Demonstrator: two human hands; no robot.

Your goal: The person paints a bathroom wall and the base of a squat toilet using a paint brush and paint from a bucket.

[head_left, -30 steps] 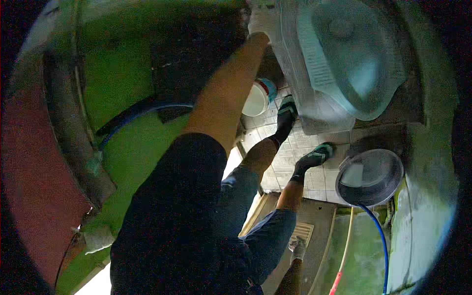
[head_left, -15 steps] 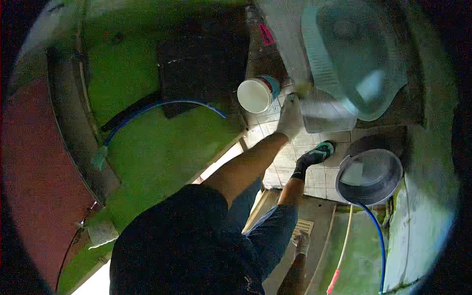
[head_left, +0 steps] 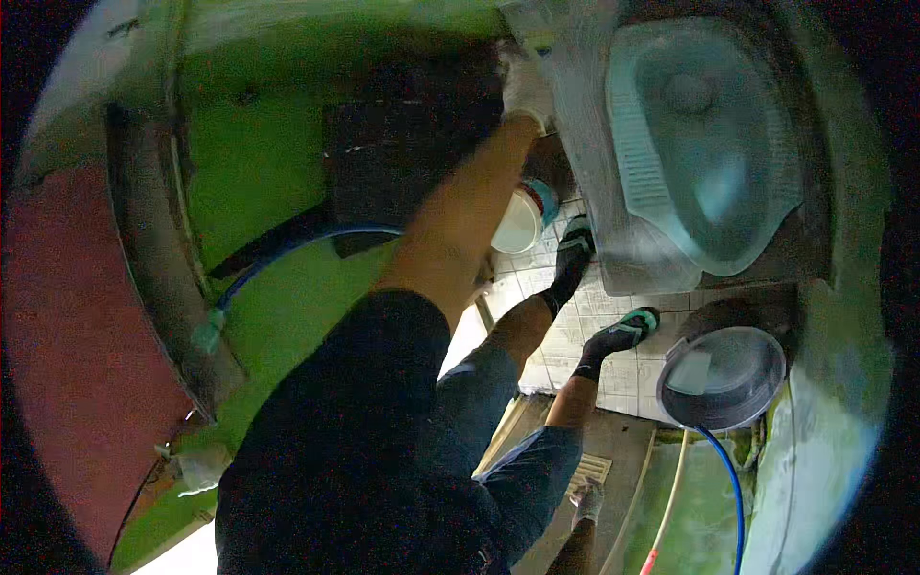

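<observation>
Reaching with gloved left hand (head_left: 527, 81) beside the gray platform's (head_left: 586, 134) left edge, hanging gloved right hand (head_left: 588, 500) near a grate (head_left: 596, 468), leaving both grips impossible to tell

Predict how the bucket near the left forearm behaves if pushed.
The bucket is probably stiff: its mouth holds a clean, round shape. That round form would likely let it roll if tipped. It may slide fairly readily, since the floor tiles beside it look flat. Weight unclear.
</observation>
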